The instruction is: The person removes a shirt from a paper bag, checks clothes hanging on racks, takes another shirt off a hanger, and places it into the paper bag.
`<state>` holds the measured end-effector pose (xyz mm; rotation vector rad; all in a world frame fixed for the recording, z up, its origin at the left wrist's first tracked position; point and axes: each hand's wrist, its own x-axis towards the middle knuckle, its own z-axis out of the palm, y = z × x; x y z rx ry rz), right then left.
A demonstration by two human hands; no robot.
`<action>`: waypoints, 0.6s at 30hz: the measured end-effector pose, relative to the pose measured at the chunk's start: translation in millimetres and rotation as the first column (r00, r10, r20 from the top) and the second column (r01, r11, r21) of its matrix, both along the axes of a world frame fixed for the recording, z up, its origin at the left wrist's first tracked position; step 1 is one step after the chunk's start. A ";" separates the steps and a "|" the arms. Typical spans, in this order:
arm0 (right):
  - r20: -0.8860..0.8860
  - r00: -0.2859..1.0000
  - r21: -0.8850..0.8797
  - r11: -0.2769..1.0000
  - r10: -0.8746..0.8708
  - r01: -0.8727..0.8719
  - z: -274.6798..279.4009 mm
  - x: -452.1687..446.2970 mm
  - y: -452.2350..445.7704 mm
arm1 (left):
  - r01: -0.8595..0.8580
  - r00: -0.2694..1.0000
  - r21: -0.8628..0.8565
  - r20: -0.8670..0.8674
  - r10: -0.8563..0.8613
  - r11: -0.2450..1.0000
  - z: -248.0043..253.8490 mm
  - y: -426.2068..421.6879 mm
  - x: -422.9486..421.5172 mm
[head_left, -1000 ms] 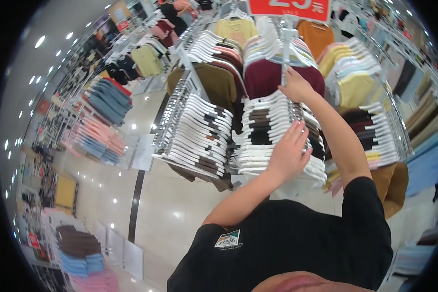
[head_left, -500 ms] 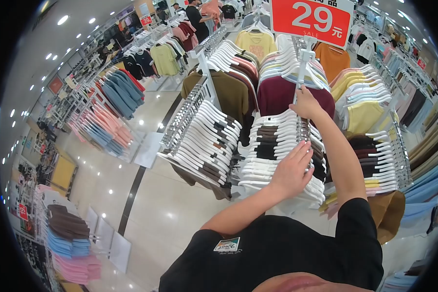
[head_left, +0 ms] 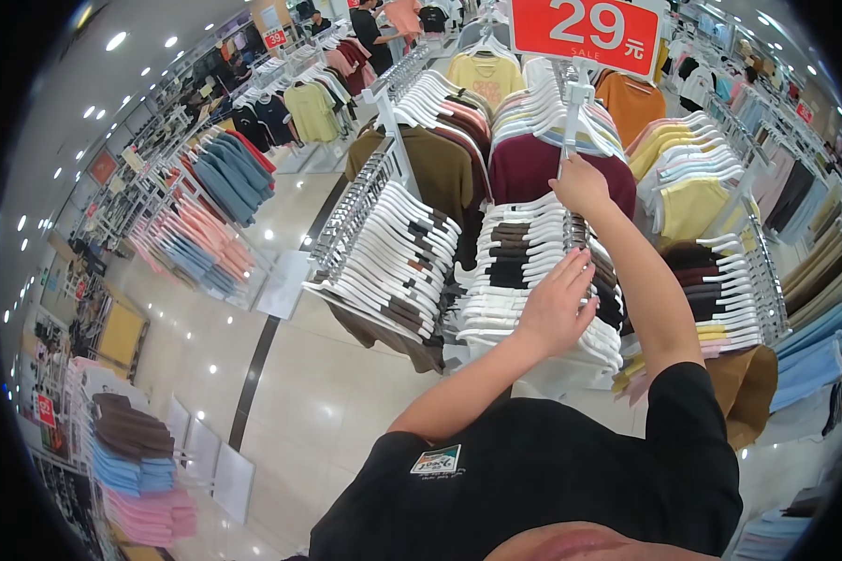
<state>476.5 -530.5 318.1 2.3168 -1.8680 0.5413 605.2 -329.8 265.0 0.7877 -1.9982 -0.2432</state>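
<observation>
My left hand lies with its fingers stretched out over the rail side of a row of white hangers. Dark brown, black and white garments hang close together on them. Farther along the same rail, my right hand is closed at the foot of the rack's upright post; its curled fingers hide part of the rail there. Just beyond that hand hangs a maroon top at the front of another row of hangers.
A red 29 sale sign tops the post. To the left, a parallel rail carries white hangers and an olive top. Yellow garments hang on the right. Tiled floor runs along the left. Farther back stands a person.
The view has shifted slightly, and the sign sits higher in it. Both hands keep nearly the same places on the rack; the garments look unchanged.
</observation>
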 end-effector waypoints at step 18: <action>0.445 0.873 -0.229 0.968 0.200 -0.105 -36.0 -26.3 -16.5 | 0.032 0.999 0.006 -0.040 -0.032 0.999 0.9 -0.3 1.3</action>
